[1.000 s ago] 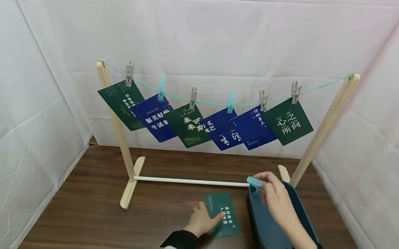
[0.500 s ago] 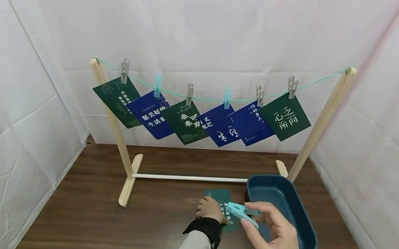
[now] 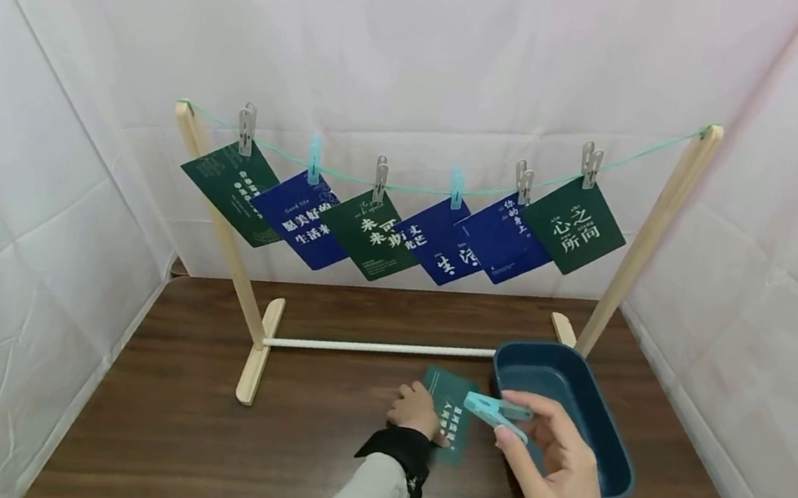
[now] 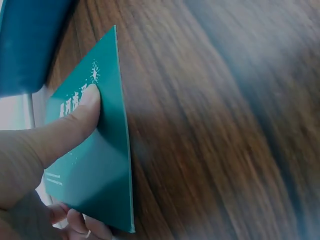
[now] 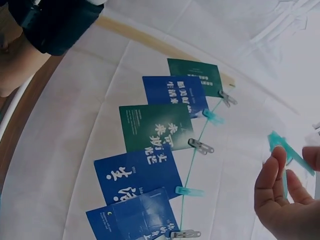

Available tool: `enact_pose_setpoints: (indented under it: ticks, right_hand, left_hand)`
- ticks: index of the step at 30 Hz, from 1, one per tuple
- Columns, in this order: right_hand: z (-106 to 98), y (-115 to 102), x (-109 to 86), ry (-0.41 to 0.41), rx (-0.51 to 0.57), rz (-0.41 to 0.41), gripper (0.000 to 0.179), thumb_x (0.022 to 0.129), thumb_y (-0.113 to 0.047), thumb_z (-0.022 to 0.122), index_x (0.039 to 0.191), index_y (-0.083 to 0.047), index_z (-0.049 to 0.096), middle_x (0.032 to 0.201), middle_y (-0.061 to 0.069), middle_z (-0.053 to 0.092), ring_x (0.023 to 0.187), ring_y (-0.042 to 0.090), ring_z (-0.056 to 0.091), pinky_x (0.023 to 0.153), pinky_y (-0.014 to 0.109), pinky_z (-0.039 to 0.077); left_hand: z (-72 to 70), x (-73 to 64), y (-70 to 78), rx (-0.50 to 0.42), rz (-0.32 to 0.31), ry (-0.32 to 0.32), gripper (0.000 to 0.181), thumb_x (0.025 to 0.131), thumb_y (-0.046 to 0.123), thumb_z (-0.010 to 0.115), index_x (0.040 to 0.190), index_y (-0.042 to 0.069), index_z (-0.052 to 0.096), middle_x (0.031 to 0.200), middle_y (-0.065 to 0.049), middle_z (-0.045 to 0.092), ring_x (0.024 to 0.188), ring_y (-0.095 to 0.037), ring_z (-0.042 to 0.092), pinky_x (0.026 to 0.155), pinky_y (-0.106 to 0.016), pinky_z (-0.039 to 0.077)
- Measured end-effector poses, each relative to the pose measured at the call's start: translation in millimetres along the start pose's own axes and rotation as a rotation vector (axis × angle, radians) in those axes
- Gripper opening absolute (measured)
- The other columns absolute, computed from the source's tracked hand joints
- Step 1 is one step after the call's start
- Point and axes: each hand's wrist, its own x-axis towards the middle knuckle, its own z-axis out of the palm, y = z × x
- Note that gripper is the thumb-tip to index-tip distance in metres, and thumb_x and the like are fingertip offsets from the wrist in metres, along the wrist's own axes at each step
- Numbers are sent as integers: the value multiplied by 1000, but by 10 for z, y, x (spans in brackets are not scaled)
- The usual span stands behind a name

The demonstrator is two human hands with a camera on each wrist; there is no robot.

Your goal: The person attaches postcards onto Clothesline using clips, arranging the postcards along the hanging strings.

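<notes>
A green card [image 3: 452, 407] with white lettering is at the table's front middle. My left hand [image 3: 415, 413] holds it; in the left wrist view the thumb [image 4: 75, 125] lies across the printed face and the curled fingers [image 4: 82, 225] are at one edge, partly hidden by the card. My right hand [image 3: 559, 472] pinches a light blue clothespin [image 3: 495, 410] between thumb and fingers, just right of the card and above the table. Several green and blue cards [image 3: 373, 237] hang from a cord [image 3: 414, 190] by metal and light blue clothespins [image 5: 200, 146].
Wooden posts [image 3: 654, 232] hold the cord at both ends, joined low down by a white rod [image 3: 378, 347]. A dark blue tray [image 3: 609, 432] stands right of the card, partly behind my right hand. White cloth [image 3: 425, 50] surrounds the wooden tabletop [image 3: 192, 440].
My right hand has moved from over the tray toward me and left, bringing the clothespin beside the card. The left hand has shifted its hold, and the card has turned slightly.
</notes>
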Motion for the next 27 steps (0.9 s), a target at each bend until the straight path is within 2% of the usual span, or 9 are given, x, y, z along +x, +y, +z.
enact_pose_setpoints:
  ticks: [3,6,9,12,14,18,20,23,27]
  right_hand:
    - [-11,22,38,-4,26,-69,24,92,13,45,108,3,60,95,-9,60,70,5,56,61,17,46]
    - [-21,63,62,21,23,-111,29,97,11,32,96,3,59,85,-8,56,65,6,50,55,22,40]
    - [-43,128,84,39,38,-123,30,98,10,26,91,2,55,78,-5,52,64,9,45,56,26,36]
    - [-67,185,97,18,37,-114,27,98,9,26,94,4,51,78,-4,49,65,9,44,57,27,34]
    - [-74,205,92,13,17,-107,22,98,10,29,95,6,51,78,-4,48,65,9,44,56,27,33]
    - [-90,242,104,12,-5,-67,16,95,11,37,100,6,52,81,-7,51,64,8,48,55,24,37]
    - [-108,264,140,11,-8,-44,16,92,12,43,104,6,52,83,-7,53,65,7,49,55,22,39]
    - [-162,316,219,0,-59,8,26,88,10,55,114,2,55,84,-11,59,68,3,54,59,17,44]
    - [-291,443,378,-25,-196,54,42,82,2,69,122,-6,58,82,-18,65,72,-5,60,62,12,48]
  left_hand:
    - [0,20,-80,-34,114,-4,93,55,26,93,128,3,42,119,-24,48,89,-40,58,69,-47,51]
    - [40,50,-204,-105,274,2,85,64,25,88,133,11,40,112,-21,59,84,-35,62,64,-40,50]
    - [10,74,-300,-243,376,-19,68,77,17,79,133,11,41,106,-20,65,86,-35,63,69,-41,51]
    - [-108,83,-368,-432,403,-74,55,85,2,67,133,1,43,112,-26,61,92,-39,62,74,-44,53]
    - [-163,117,-414,-542,425,-86,43,86,-4,62,127,-4,48,104,-26,61,87,-38,64,67,-39,55]
    - [-270,123,-436,-692,470,-100,7,90,-6,56,97,-7,56,72,-10,48,68,-34,62,57,-33,56]
    - [-315,116,-407,-737,490,-114,11,93,-3,54,84,-5,48,67,-3,36,67,-36,59,63,-36,57]
    - [-399,94,-315,-807,530,-112,10,94,0,53,86,-5,50,68,-4,38,72,-40,60,70,-43,57]
    - [-536,32,-113,-878,602,-69,19,93,0,54,110,-6,61,78,-20,53,79,-43,61,72,-44,57]
